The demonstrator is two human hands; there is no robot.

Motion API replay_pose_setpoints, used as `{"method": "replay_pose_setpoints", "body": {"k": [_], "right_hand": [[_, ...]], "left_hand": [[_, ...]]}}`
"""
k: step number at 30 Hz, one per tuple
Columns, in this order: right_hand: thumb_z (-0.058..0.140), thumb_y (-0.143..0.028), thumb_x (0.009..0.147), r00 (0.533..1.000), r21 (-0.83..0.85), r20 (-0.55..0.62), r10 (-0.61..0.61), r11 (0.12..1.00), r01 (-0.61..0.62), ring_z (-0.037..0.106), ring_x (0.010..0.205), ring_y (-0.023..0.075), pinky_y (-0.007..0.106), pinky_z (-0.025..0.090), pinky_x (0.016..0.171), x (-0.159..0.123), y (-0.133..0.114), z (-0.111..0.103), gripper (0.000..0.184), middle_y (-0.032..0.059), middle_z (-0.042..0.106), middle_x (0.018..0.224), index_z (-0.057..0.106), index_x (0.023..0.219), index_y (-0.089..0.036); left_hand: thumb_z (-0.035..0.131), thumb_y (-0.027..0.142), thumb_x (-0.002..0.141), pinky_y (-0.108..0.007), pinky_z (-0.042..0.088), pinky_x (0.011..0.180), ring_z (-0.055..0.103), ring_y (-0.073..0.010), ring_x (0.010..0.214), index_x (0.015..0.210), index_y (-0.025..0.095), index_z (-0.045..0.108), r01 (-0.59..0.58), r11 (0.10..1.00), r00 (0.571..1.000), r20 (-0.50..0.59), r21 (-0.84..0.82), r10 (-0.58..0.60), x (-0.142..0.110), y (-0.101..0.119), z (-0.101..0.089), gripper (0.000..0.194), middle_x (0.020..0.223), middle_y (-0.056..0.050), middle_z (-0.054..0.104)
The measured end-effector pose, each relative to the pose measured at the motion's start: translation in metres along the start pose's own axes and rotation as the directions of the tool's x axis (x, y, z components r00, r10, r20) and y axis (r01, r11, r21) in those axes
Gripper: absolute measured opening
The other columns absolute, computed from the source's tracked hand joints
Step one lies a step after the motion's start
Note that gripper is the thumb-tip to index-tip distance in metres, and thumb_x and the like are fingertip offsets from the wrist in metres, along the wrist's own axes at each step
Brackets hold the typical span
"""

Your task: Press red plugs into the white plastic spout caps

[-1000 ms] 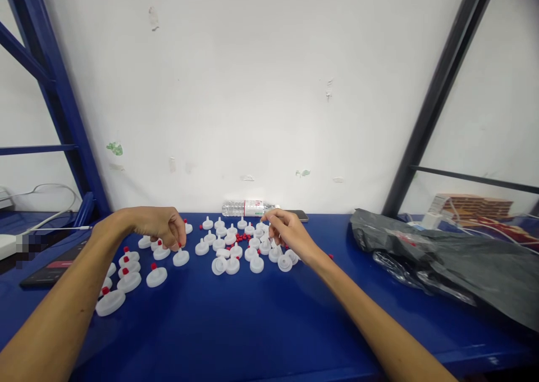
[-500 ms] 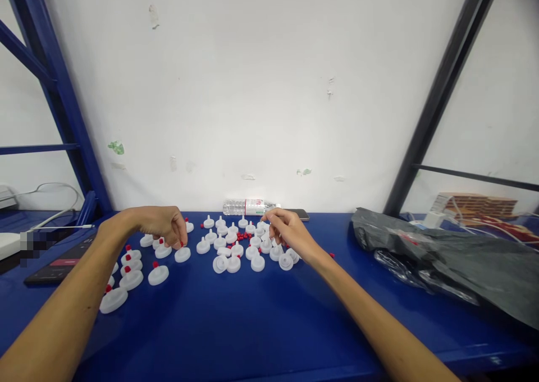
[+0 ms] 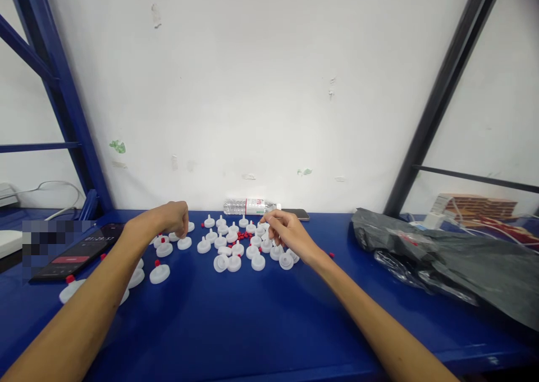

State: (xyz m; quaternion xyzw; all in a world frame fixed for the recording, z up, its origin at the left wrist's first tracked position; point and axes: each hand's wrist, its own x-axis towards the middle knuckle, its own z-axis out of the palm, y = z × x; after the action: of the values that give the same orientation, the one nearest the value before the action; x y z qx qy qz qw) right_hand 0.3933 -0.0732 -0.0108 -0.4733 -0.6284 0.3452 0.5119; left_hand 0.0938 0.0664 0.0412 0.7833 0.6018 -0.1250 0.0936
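Observation:
My left hand (image 3: pixel 174 219) is closed, its fingertips pinched over the top of a white nozzle cap (image 3: pixel 184 243) standing on the blue table. The small red tip cap there is hidden by the fingers. My right hand (image 3: pixel 287 233) hovers at the right of a cluster of white nozzle caps (image 3: pixel 258 262), fingers curled together; whatever is between them cannot be made out. Small red tip caps (image 3: pixel 243 235) lie in the middle of the cluster. White nozzle caps with red tips (image 3: pixel 160 273) stand around my left forearm, which covers some of them.
Against the wall lies a clear water bottle (image 3: pixel 255 206), with a phone (image 3: pixel 297 214) beside it. A larger phone (image 3: pixel 78 253) showing a timer lies at left. Grey plastic bag (image 3: pixel 442 258) covers the right side. Blue posts (image 3: pixel 63 90) rise at left.
My left wrist has swung right and the hand has turned over the same nozzle cap, its fingers now hiding the red tip. My right hand has hardly moved.

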Motion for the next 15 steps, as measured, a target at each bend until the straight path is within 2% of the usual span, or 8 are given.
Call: {"method": "replay_pose_setpoints", "body": {"k": [7, 15], "right_hand": [[0.056, -0.046, 0.099, 1.000, -0.015, 0.002, -0.001, 1.000, 0.001, 0.051, 0.047, 0.0092, 0.022, 0.037, 0.046, -0.002, -0.003, 0.000, 0.032, -0.0036, 0.059, 0.062, 0.072, 0.094, -0.018], [0.056, -0.044, 0.099, 1.000, -0.009, 0.006, -0.005, 1.000, 0.005, 0.051, 0.047, 0.0090, 0.021, 0.036, 0.046, -0.002, -0.003, 0.000, 0.031, -0.0034, 0.060, 0.062, 0.071, 0.093, -0.018]], "left_hand": [[0.069, 0.038, 0.096, -0.042, 0.060, 0.090, 0.069, -0.0230, 0.108, 0.125, 0.018, 0.065, 0.089, 0.992, 0.996, -0.041, 0.092, -0.085, -0.005, 0.021, 0.004, 0.035, 0.125, -0.008, 0.068], [0.069, 0.038, 0.096, -0.044, 0.059, 0.093, 0.067, -0.0246, 0.113, 0.131, 0.019, 0.062, 0.125, 0.990, 0.981, -0.158, 0.067, -0.113, 0.007, 0.010, 0.016, 0.040, 0.130, -0.009, 0.066]]}}
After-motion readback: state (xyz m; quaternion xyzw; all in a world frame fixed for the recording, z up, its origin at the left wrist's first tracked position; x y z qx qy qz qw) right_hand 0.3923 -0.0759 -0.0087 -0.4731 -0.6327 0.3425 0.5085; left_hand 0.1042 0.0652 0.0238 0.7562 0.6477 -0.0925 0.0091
